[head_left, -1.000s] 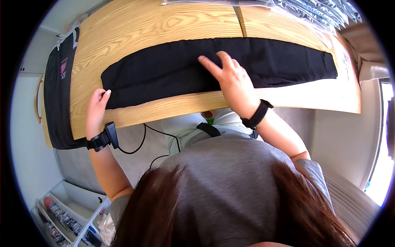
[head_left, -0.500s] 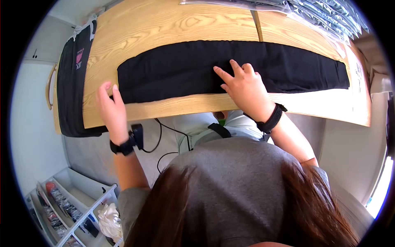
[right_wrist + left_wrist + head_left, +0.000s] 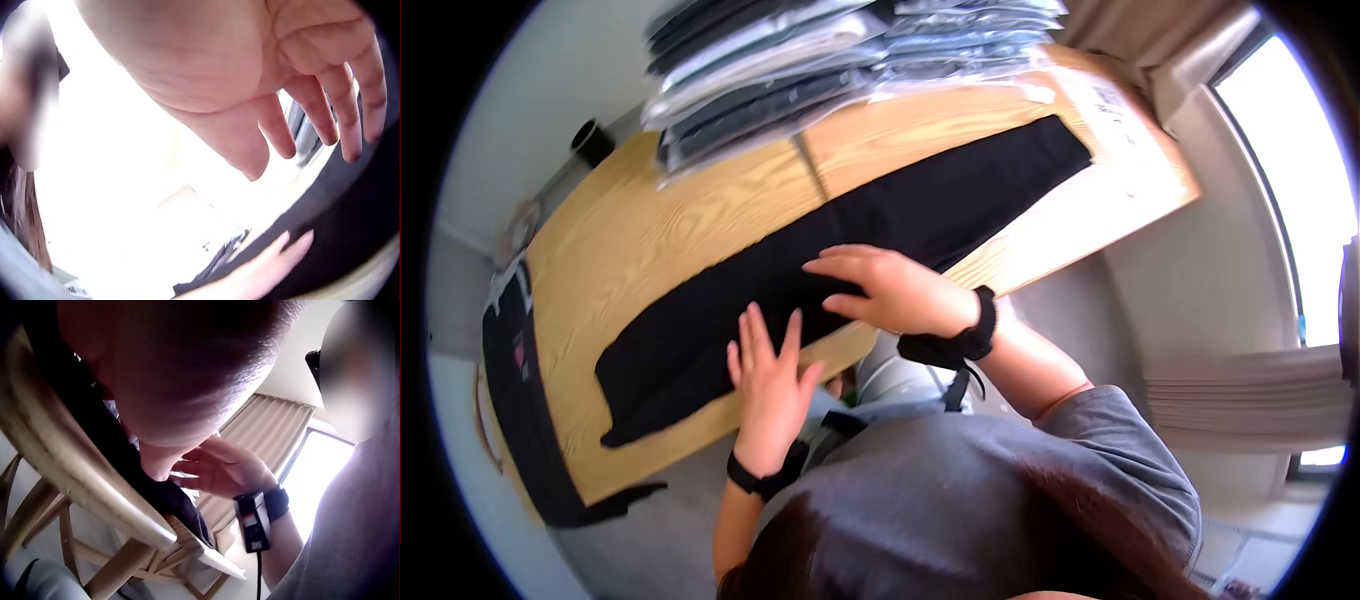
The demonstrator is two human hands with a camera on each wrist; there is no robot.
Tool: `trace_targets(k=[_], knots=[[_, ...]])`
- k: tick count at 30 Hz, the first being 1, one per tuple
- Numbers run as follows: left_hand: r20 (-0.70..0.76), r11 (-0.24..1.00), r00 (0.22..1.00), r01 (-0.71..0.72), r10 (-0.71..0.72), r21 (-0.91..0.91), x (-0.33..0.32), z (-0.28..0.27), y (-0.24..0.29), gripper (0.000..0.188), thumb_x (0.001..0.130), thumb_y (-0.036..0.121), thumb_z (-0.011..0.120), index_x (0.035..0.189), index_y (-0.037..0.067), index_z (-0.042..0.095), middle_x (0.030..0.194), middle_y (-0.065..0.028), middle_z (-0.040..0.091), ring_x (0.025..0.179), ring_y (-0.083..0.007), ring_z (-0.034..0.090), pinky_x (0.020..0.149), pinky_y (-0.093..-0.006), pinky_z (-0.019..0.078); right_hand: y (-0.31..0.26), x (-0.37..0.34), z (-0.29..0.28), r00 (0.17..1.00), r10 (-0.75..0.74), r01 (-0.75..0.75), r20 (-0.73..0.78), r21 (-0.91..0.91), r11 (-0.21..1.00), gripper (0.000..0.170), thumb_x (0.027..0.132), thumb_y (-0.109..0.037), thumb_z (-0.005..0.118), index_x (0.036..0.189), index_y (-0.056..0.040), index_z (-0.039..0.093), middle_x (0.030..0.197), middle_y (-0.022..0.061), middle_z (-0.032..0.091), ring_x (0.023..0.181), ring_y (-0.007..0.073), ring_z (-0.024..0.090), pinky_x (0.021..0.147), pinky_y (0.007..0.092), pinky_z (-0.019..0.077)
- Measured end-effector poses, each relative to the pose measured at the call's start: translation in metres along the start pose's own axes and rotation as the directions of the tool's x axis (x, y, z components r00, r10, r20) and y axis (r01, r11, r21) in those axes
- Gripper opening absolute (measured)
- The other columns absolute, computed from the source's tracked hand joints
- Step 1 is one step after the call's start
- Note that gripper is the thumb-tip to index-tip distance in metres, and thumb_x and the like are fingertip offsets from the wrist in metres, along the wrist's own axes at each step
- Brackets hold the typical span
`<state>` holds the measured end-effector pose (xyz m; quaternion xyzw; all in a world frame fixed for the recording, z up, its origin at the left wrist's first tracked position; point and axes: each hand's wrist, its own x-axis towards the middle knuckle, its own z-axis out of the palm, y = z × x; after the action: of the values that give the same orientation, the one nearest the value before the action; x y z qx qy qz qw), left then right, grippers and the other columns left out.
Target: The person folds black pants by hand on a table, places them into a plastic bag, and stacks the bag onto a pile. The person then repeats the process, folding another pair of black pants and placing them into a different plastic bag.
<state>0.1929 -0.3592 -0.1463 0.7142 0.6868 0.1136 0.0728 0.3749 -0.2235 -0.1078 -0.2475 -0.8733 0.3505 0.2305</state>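
A long folded black garment (image 3: pixel 700 310), shaped like a trouser leg, lies flat across the wooden table (image 3: pixel 610 215). In the head view my left hand (image 3: pixel 770 390) is at its near edge left of the middle, fingers straight and spread over the cloth. My right hand (image 3: pixel 890 290) is over the middle of the garment, its fingers extended. The right wrist view shows this right hand (image 3: pixel 306 62) palm down with fingers apart above the black cloth (image 3: pixel 337 212). Neither hand grips anything. Both wrists wear black straps.
Stacks of clothes in clear bags (image 3: pixel 770 70) stand along the table's far side. Another dark garment (image 3: pixel 520 390) with a small pink print hangs over the left end. A black cup (image 3: pixel 592 143) is at the far left. A curtain and bright window (image 3: pixel 1290 200) are on the right.
My left hand has left the garment's left end and moved right, towards my right hand. The right hand remains over the middle. The head view has turned, bringing more of the bagged stacks into sight.
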Motion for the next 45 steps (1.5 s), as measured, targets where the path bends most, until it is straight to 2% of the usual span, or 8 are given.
trace_targets(k=[7, 11, 17, 31, 37, 42, 43, 45], knots=[[0.006, 0.999, 0.999, 0.042, -0.042, -0.002, 0.004, 0.001, 0.008, 0.064, 0.084, 0.028, 0.062, 0.141, 0.015, 0.037, 0.149, -0.0279, 0.016, 0.137, -0.0419, 0.019, 0.108, -0.0567, 0.017, 0.187, -0.06, -0.206, 0.688, 0.221, -0.674, -0.691, -0.496, 0.548, 0.047, 0.068, -0.03, 0.074, 0.104, -0.0028, 0.065, 0.1, 0.0211, 0.065, 0.095, 0.0357, 0.062, 0.085, 0.0431, 0.0493], [-0.027, 0.999, 0.999, 0.036, -0.036, 0.008, 0.002, 0.003, 0.007, 0.065, 0.083, 0.026, 0.063, 0.142, 0.017, 0.037, 0.149, -0.0262, 0.017, 0.138, -0.0406, 0.02, 0.108, -0.0568, 0.0182, 0.249, -0.097, -0.276, 0.113, 0.789, -0.967, -0.603, 0.117, 0.228, 0.057, 0.065, -0.039, 0.082, 0.1, 0.0028, 0.065, 0.1, 0.0161, 0.067, 0.093, 0.0271, 0.065, 0.084, 0.0376, 0.0501], [-0.038, 0.998, 0.999, 0.04, -0.038, 0.048, 0.003, 0.006, 0.004, 0.061, 0.085, 0.029, 0.062, 0.141, 0.02, 0.039, 0.149, -0.0241, 0.019, 0.137, -0.0393, 0.023, 0.107, -0.0563, 0.0205, 0.333, -0.126, -0.308, -0.014, 0.928, -0.618, -0.371, 0.734, 0.284, 0.032, 0.071, -0.029, 0.081, 0.076, -0.0099, 0.056, 0.053, 0.0013, 0.047, 0.039, 0.0123, 0.041, 0.035, 0.0276, 0.0318], [-0.04, 0.998, 0.998, 0.047, -0.045, 0.041, 0.003, 0.007, 0.003, 0.06, 0.085, 0.033, 0.061, 0.14, 0.02, 0.04, 0.15, -0.0237, 0.019, 0.137, -0.0388, 0.023, 0.108, -0.0559, 0.0193, 0.3, -0.137, -0.297, 0.357, 0.922, -0.429, -0.149, 0.851, 0.304, 0.022, 0.084, -0.025, 0.065, 0.092, -0.0049, 0.063, 0.085, 0.0108, 0.067, 0.065, 0.0254, 0.065, 0.051, 0.0369, 0.0532], [-0.054, 0.999, 0.997, 0.047, -0.047, 0.015, -0.001, 0.004, 0.003, 0.06, 0.085, 0.029, 0.062, 0.14, 0.018, 0.041, 0.149, -0.024, 0.019, 0.137, -0.0395, 0.023, 0.108, -0.0553, 0.0195, 0.179, -0.079, -0.21, 0.184, 0.972, -0.173, -0.149, 0.968, 0.181, 0.043, 0.084, -0.046, 0.063, 0.073, -0.0044, 0.06, 0.055, 0.0148, 0.06, 0.035, 0.0242, 0.052, 0.031, 0.0335, 0.0399], [-0.05, 0.999, 0.997, 0.052, -0.052, 0.006, 0.002, 0.003, 0.009, 0.064, 0.082, 0.023, 0.064, 0.14, 0.016, 0.039, 0.149, -0.0243, 0.019, 0.137, -0.0385, 0.022, 0.109, -0.0533, 0.0184, 0.447, -0.157, -0.266, 0.452, 0.772, -0.154, -0.447, 0.814, 0.561, 0.024, 0.092, -0.025, 0.055, 0.109, -0.0085, 0.058, 0.114, 0.0095, 0.061, 0.105, 0.0238, 0.056, 0.087, 0.0443, 0.0465], [-0.034, 0.998, 0.997, 0.069, -0.068, 0.004, 0.002, 0.004, 0.009, 0.065, 0.082, 0.023, 0.064, 0.141, 0.015, 0.038, 0.15, -0.0241, 0.017, 0.137, -0.0384, 0.021, 0.109, -0.0532, 0.0178, 0.326, -0.109, -0.23, 0.135, 0.945, -0.155, -0.299, 0.935, 0.318, 0.024, 0.091, -0.023, 0.055, 0.109, -0.0072, 0.058, 0.116, 0.0121, 0.061, 0.106, 0.0259, 0.057, 0.09, 0.046, 0.046], [-0.021, 0.996, 0.996, 0.085, -0.084, 0.019, 0.003, 0.003, 0.012, 0.065, 0.082, 0.024, 0.064, 0.141, 0.015, 0.038, 0.151, -0.024, 0.015, 0.138, -0.0385, 0.02, 0.11, -0.0534, 0.0169, 0.296, -0.099, -0.225, 0.099, 0.958, -0.141, -0.268, 0.95, 0.28, 0.027, 0.091, -0.025, 0.056, 0.104, -0.0019, 0.061, 0.102, 0.015, 0.067, 0.095, 0.0302, 0.063, 0.087, 0.0459, 0.0495]])
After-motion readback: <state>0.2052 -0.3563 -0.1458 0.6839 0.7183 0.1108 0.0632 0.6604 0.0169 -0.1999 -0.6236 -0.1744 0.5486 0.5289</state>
